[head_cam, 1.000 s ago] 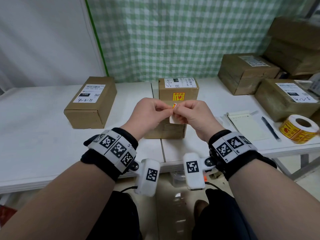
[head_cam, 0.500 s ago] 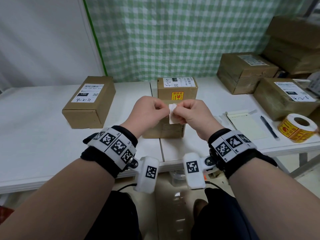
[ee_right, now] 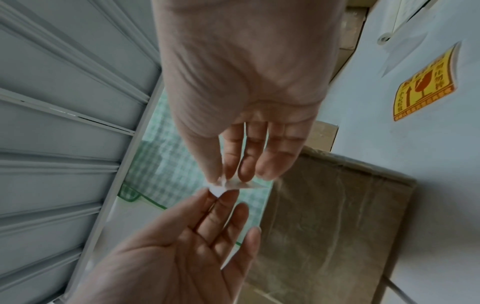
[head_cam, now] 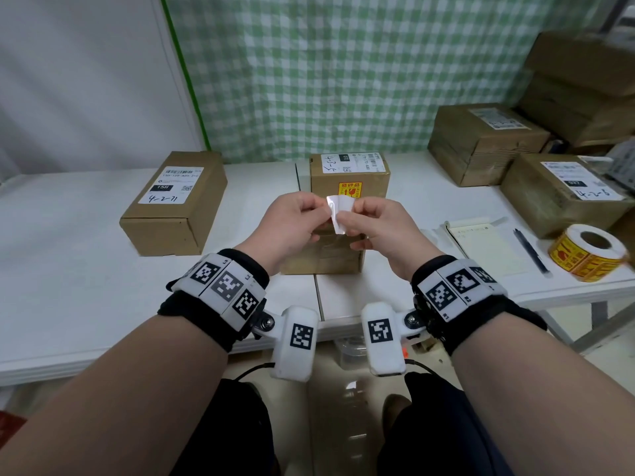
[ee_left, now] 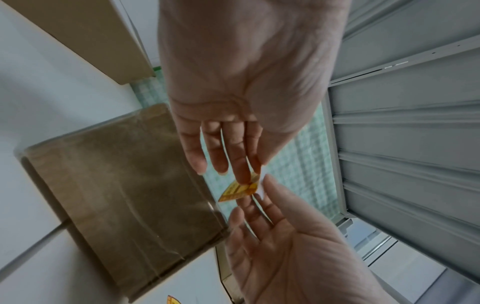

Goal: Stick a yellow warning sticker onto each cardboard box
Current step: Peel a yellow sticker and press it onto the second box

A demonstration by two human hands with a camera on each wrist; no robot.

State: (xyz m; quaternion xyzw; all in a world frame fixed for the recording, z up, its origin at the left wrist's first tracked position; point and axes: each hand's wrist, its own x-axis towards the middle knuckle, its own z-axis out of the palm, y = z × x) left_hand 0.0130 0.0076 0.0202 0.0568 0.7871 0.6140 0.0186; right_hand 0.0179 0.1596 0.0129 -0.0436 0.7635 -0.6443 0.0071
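Note:
Both hands are raised over the middle cardboard box [head_cam: 348, 173], which carries a yellow warning sticker [head_cam: 349, 191] on its top. My left hand [head_cam: 318, 214] pinches a small yellow sticker [ee_left: 239, 190] by its edge. My right hand [head_cam: 347, 223] pinches the glossy white backing paper [head_cam: 340, 211] of that sticker. The two pieces are partly peeled apart between the fingertips [ee_right: 223, 181]. From the head only the white side shows. An unstickered box [head_cam: 175, 201] lies to the left.
Two more boxes [head_cam: 481, 142] [head_cam: 556, 194] stand at the right, with others stacked behind. A roll of yellow stickers [head_cam: 589, 252], a notepad [head_cam: 481, 245] and a pen [head_cam: 529, 249] lie near the right front edge. One loose yellow sticker [ee_right: 426, 86] lies on the white table.
The hands have drawn slightly apart. The white piece between them now spreads wider, and the yellow-red corner seen a second ago is hidden from the head view.

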